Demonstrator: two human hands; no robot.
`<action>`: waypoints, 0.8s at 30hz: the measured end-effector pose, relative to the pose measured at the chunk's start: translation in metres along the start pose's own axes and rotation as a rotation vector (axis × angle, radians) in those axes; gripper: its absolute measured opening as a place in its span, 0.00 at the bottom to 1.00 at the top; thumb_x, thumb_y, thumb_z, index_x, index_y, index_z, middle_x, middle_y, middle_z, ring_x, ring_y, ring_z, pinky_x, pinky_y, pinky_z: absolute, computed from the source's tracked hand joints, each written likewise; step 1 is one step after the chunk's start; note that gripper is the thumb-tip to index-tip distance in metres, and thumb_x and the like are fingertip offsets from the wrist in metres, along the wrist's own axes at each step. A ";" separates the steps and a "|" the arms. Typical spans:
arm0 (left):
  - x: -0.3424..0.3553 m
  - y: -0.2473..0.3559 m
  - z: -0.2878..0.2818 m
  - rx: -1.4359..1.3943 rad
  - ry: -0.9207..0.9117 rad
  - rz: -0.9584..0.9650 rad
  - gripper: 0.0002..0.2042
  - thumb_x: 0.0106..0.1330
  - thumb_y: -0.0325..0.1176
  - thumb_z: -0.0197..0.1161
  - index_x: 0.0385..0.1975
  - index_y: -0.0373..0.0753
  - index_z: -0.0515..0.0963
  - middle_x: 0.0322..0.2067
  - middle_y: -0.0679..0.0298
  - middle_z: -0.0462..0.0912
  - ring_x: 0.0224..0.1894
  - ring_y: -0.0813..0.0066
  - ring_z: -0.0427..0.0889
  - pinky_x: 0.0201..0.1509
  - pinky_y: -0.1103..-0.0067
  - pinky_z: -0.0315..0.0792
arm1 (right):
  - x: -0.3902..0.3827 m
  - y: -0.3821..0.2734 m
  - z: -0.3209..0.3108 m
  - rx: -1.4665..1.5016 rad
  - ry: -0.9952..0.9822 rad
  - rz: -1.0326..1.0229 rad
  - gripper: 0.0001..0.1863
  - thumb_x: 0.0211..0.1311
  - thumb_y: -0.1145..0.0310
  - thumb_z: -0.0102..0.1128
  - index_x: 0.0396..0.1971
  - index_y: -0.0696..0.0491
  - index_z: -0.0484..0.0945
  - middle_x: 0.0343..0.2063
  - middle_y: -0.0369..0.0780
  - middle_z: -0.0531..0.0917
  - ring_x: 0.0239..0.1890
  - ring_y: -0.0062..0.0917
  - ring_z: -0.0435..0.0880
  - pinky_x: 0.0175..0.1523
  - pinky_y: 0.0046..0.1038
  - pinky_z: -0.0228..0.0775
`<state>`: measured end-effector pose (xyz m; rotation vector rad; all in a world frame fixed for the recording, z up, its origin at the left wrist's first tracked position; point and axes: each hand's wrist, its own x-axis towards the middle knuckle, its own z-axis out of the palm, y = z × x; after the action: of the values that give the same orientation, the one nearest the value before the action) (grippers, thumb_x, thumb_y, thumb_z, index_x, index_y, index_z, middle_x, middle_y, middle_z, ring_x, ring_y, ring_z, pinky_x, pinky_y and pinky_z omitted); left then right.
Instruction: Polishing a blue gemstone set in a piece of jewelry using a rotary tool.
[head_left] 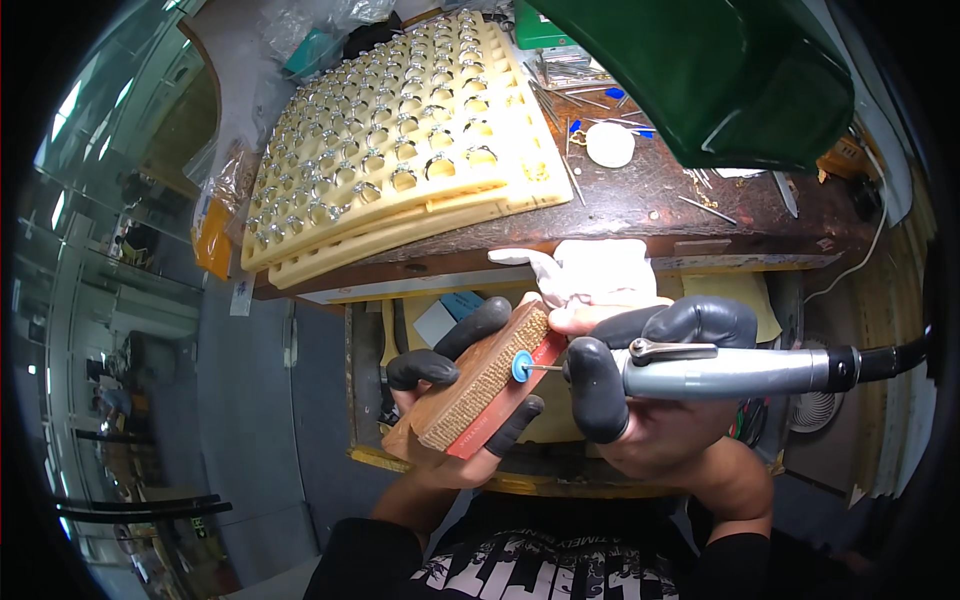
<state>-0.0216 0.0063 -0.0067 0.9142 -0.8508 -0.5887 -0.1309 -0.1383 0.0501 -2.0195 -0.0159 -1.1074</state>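
Note:
My left hand (465, 390), with black finger covers, grips a wooden block (500, 365) that has a tan bristly strip along it and a red face on its near side. My right hand (650, 390), also in black finger covers, is closed around a silver rotary handpiece (735, 373). A thin shank runs left from the handpiece to a small blue disc (521, 366), which lies against or just over the block where the strip meets the red face; exact contact cannot be made out. Behind my hands, a white cloth-like wrapped piece (605, 268) juts from the bench edge.
A cream tray (425, 207) with many rings in its slots covers the left of the wooden bench (660, 205). Thin metal tools and a round white piece (610, 145) lie behind. A green lamp shade (720, 90) overhangs the right. Below my hands sits an open drawer (365, 455).

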 end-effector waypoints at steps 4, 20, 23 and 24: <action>0.001 0.000 0.000 -0.066 -0.004 0.011 0.28 0.53 0.17 0.65 0.45 0.50 0.56 0.63 0.47 0.57 0.66 0.54 0.58 0.68 0.65 0.61 | 0.004 0.000 -0.002 -0.036 -0.007 -0.035 0.18 0.54 0.80 0.60 0.36 0.62 0.58 0.28 0.46 0.84 0.33 0.25 0.83 0.41 0.24 0.73; 0.002 0.005 0.006 0.045 0.050 -0.016 0.28 0.53 0.18 0.66 0.47 0.47 0.56 0.62 0.50 0.59 0.66 0.59 0.59 0.68 0.69 0.59 | 0.002 -0.001 -0.002 -0.058 -0.018 0.005 0.10 0.54 0.81 0.60 0.33 0.61 0.68 0.30 0.45 0.84 0.33 0.25 0.84 0.42 0.23 0.73; 0.004 0.002 0.004 0.070 -0.004 0.108 0.28 0.54 0.19 0.66 0.52 0.44 0.60 0.63 0.51 0.59 0.67 0.60 0.59 0.69 0.69 0.56 | 0.004 0.002 0.000 0.049 0.068 -0.027 0.09 0.56 0.75 0.61 0.31 0.62 0.70 0.30 0.44 0.84 0.33 0.24 0.84 0.42 0.24 0.73; 0.004 0.008 0.005 0.072 -0.005 0.106 0.28 0.54 0.19 0.66 0.52 0.44 0.60 0.63 0.51 0.59 0.67 0.60 0.59 0.69 0.69 0.56 | 0.004 0.004 -0.004 0.041 0.051 -0.038 0.10 0.58 0.71 0.61 0.31 0.63 0.72 0.29 0.45 0.84 0.33 0.24 0.83 0.41 0.25 0.73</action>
<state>-0.0224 0.0050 0.0030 0.9269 -0.9235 -0.4717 -0.1292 -0.1451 0.0511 -1.9611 -0.0511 -1.1731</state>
